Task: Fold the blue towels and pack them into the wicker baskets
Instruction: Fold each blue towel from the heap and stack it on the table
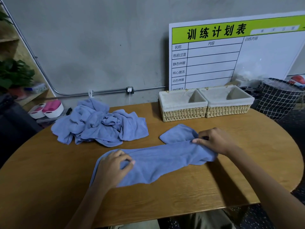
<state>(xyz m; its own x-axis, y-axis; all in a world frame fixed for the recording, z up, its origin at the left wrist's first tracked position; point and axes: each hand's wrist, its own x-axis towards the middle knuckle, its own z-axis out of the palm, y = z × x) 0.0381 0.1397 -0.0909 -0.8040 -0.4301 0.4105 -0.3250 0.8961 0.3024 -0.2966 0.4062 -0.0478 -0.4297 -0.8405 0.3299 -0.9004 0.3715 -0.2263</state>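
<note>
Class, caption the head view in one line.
Both hands fold a blue towel before two wicker baskets.

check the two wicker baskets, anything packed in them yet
Both empty. The left basket and right basket show only bare cloth lining inside; the one folded towel lies on the table in front of them.

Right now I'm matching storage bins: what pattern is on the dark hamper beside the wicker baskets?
A white grid on black, on the hamper, head view.
</note>
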